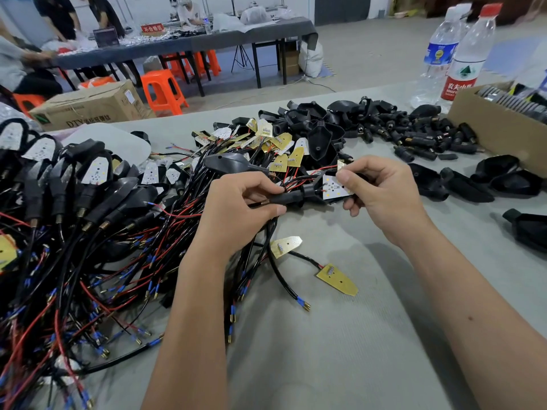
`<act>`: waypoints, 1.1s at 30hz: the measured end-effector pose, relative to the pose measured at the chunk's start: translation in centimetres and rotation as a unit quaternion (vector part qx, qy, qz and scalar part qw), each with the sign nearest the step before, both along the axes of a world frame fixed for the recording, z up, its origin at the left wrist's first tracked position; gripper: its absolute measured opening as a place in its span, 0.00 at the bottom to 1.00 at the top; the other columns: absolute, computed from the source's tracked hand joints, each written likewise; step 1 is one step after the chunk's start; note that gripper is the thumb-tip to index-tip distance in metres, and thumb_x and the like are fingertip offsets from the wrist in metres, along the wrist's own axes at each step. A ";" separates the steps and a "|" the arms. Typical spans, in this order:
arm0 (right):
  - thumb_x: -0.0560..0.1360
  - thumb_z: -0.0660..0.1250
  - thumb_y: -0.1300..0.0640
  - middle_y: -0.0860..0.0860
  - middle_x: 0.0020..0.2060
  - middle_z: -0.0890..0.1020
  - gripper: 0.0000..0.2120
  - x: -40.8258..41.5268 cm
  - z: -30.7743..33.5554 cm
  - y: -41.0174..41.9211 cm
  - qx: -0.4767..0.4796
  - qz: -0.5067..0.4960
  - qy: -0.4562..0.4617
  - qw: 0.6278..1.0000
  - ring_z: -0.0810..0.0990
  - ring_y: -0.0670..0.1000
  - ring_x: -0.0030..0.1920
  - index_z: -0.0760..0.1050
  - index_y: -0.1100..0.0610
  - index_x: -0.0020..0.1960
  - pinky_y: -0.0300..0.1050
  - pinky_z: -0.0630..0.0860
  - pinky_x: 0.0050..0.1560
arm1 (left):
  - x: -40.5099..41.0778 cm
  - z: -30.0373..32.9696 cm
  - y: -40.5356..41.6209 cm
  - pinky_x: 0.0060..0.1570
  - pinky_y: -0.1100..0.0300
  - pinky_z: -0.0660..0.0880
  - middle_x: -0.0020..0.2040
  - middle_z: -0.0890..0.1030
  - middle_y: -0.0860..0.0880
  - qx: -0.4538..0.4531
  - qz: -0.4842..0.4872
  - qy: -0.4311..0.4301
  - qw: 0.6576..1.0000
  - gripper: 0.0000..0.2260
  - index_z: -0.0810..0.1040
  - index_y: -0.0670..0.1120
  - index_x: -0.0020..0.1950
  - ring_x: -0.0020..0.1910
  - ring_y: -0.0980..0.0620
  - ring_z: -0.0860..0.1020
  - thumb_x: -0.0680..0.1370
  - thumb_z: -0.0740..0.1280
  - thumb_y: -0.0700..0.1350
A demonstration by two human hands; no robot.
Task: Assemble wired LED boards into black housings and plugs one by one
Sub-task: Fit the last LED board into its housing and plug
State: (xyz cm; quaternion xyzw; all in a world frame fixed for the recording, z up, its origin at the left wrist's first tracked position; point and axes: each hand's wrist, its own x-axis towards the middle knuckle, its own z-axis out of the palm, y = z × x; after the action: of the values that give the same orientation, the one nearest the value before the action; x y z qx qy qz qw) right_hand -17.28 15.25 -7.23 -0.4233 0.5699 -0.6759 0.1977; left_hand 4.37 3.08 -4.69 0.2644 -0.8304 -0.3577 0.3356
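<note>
My left hand (236, 202) grips the black plug (284, 199) at the stem end of a black housing (310, 190), above the table's middle. My right hand (381, 193) holds the housing's wide end, thumb and forefinger pinching the white LED board (333, 187) that lies in its mouth. Red and black wires run from the board into the stem. Two loose wired boards (337, 280), gold side up, lie on the grey table (355, 335) below my hands.
Finished assemblies with tangled wires (74, 232) cover the left. A pile of wired boards (275, 140) sits behind my hands, with empty housings (319, 140) and plugs (420, 137) beyond. A cardboard box (497, 128) and two water bottles (461, 51) stand at the far right.
</note>
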 end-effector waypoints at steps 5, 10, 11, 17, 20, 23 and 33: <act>0.76 0.76 0.57 0.50 0.30 0.80 0.06 -0.1 -0.1 0.0 0.017 -0.008 0.015 1.000 0.78 0.53 0.24 0.84 0.53 0.41 0.41 0.74 0.24 | -0.1 -0.2 -0.2 0.47 0.68 0.77 0.41 0.87 0.56 -0.006 -0.006 -0.013 1.000 0.10 0.88 0.49 0.51 0.42 0.60 0.84 0.73 0.79 0.38; 0.76 0.76 0.58 0.54 0.25 0.77 0.07 -0.2 -0.1 0.2 0.040 0.018 0.006 0.999 0.75 0.53 0.24 0.83 0.57 0.40 0.41 0.72 0.23 | -0.1 -0.1 -0.2 0.43 0.73 0.73 0.40 0.85 0.59 -0.018 -0.003 -0.027 0.999 0.10 0.88 0.51 0.51 0.41 0.64 0.82 0.73 0.79 0.39; 0.76 0.75 0.58 0.54 0.25 0.77 0.07 -0.1 0.0 0.2 0.040 0.023 0.003 0.999 0.75 0.53 0.23 0.83 0.57 0.40 0.41 0.72 0.23 | -0.1 0.0 -0.1 0.43 0.73 0.73 0.40 0.85 0.59 -0.018 0.000 -0.030 0.999 0.10 0.88 0.51 0.50 0.41 0.63 0.82 0.73 0.79 0.39; 0.77 0.75 0.57 0.50 0.24 0.76 0.10 0.5 0.2 0.2 0.041 0.027 -0.010 0.999 0.75 0.51 0.23 0.81 0.54 0.37 0.40 0.72 0.23 | -0.6 0.1 0.2 0.39 0.76 0.70 0.38 0.83 0.60 -0.049 0.016 -0.042 0.998 0.09 0.89 0.49 0.51 0.36 0.66 0.79 0.72 0.79 0.39; 0.77 0.75 0.56 0.50 0.24 0.76 0.11 0.6 0.2 0.1 0.047 0.028 -0.006 0.999 0.76 0.51 0.23 0.81 0.52 0.36 0.40 0.72 0.23 | -1.2 0.2 0.6 0.41 0.75 0.71 0.39 0.83 0.59 -0.058 0.000 -0.040 0.998 0.09 0.89 0.47 0.51 0.38 0.66 0.79 0.72 0.80 0.39; 0.77 0.75 0.56 0.49 0.24 0.76 0.12 0.7 0.2 0.1 0.050 0.030 -0.006 0.998 0.76 0.50 0.23 0.81 0.51 0.35 0.40 0.72 0.23 | -1.5 0.2 0.9 0.44 0.74 0.73 0.40 0.84 0.56 -0.055 -0.002 -0.038 0.998 0.09 0.89 0.46 0.52 0.39 0.65 0.80 0.72 0.80 0.40; 0.76 0.75 0.58 0.52 0.23 0.76 0.11 1.0 0.5 0.3 0.059 0.019 -0.021 0.998 0.74 0.48 0.21 0.81 0.55 0.36 0.38 0.70 0.22 | -0.7 0.0 0.1 0.44 0.70 0.78 0.41 0.86 0.53 -0.012 -0.008 -0.028 1.000 0.10 0.88 0.45 0.49 0.41 0.61 0.84 0.69 0.82 0.38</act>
State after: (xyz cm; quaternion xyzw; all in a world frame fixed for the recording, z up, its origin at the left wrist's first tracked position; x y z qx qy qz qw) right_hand -16.30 15.50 -6.71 -0.4074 0.5965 -0.6461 0.2466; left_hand 3.66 3.20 -4.68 0.2636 -0.8456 -0.3431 0.3126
